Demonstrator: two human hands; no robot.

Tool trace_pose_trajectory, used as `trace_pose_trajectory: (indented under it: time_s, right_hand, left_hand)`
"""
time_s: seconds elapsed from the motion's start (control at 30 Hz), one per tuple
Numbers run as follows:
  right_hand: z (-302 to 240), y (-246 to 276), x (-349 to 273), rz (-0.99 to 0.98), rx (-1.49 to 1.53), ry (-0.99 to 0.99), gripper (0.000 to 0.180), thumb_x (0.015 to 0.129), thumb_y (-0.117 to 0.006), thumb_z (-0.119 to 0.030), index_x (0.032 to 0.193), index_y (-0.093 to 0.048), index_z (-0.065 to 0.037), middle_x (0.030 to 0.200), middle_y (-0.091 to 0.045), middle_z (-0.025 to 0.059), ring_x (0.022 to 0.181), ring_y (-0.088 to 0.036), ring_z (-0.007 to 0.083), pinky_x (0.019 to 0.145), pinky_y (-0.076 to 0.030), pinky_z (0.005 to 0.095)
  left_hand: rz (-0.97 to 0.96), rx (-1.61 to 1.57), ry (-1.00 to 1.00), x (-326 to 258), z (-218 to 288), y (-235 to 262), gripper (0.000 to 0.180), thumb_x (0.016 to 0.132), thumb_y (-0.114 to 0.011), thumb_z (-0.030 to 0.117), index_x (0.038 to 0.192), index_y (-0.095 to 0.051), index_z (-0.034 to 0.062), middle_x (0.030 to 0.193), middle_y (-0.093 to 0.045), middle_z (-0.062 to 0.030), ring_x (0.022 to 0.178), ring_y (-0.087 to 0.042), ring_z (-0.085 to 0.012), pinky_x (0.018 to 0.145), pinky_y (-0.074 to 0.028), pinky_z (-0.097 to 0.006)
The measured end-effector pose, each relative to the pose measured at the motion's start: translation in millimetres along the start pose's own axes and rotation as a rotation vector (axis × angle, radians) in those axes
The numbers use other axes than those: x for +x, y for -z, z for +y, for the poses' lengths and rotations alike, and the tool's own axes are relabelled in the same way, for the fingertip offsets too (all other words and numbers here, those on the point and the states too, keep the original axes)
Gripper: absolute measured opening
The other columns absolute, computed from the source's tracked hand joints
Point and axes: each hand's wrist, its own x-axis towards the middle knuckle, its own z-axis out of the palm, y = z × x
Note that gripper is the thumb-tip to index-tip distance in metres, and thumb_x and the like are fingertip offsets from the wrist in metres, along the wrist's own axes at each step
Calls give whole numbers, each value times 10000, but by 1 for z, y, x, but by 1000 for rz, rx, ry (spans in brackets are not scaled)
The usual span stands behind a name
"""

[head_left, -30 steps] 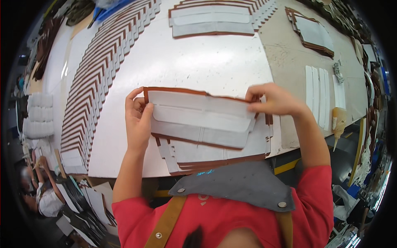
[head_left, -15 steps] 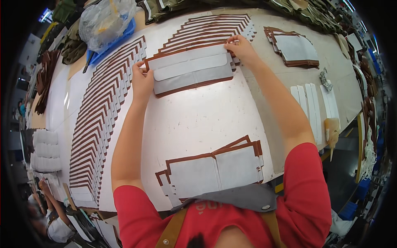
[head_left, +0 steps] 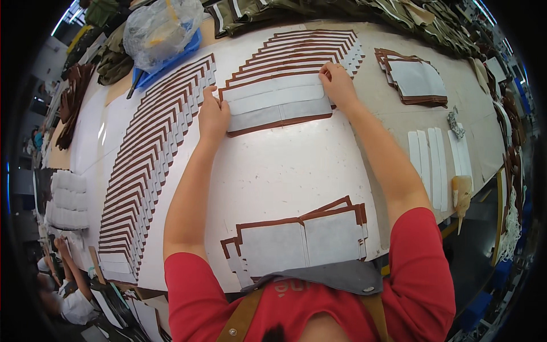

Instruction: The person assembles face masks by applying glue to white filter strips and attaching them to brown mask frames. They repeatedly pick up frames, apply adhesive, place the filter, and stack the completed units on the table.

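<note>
Both my hands are at a flat rectangular panel (head_left: 279, 113), white and grey with brown edges and a long flap strip across it. My left hand (head_left: 214, 118) closes at its left edge, fingertips near the upper corner. At the upper right corner, my right hand (head_left: 341, 88) pinches it. The panel lies at the near end of a fanned row of similar brown-edged panels (head_left: 307, 43), overlapping the closest ones. To the left runs a longer fanned row (head_left: 154, 145) of such pieces. Close to my body rests a pile of larger brown-edged panels (head_left: 270, 245).
At the far left a blue tray (head_left: 191, 47) holds a clear plastic bag (head_left: 159, 34). To the right are stacked panels (head_left: 419, 80), white strips (head_left: 437, 165) and a yellowish bottle (head_left: 462, 194). Olive fabric pieces (head_left: 376, 17) line the far edge. A person's arm (head_left: 71, 268) shows at lower left.
The panel has come down against the near end of the far row, and my right hand sits slightly lower on its corner. The whole view has shifted a little.
</note>
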Motion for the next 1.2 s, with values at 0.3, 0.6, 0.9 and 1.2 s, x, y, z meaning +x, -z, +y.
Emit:
trace_pose_trajectory:
  time_s: [0.3,0.6,0.9,1.2]
  right_hand:
    - [-3,1,-10,45,-265,183,155,870,-509,-179,932,-586,-59,977,-563,130,853,-582,338,718,-493,415]
    - [36,170,-81,-132,-432,-276,169,806,-548,-178,855,-626,-36,885,-641,174,818,-623,333,731,-494,422]
    - [43,174,-133,-212,-891,-323,139,749,-555,-73,834,-626,12,863,-645,208,784,-640,327,688,-512,417]
    - [-68,183,-133,111,479,-244,117,845,-551,-96,873,-542,17,694,-578,59,528,-574,101,445,-458,228]
  left_hand:
    - [25,245,-110,5,-8,-1,215,892,-463,166,1048,-558,53,1004,-532,-149,837,-580,-329,720,-471,-399]
    - [117,54,-236,-45,-30,56,246,931,-465,201,1076,-555,25,1024,-502,-122,759,-540,-197,652,-469,-309]
    - [-78,-91,-308,-103,41,63,218,925,-480,180,1077,-563,48,1088,-505,-84,796,-543,-152,661,-481,-267]
    - [-300,-329,-276,-181,56,83,189,901,-510,120,1068,-565,52,1050,-536,-47,791,-514,-121,692,-446,-261]
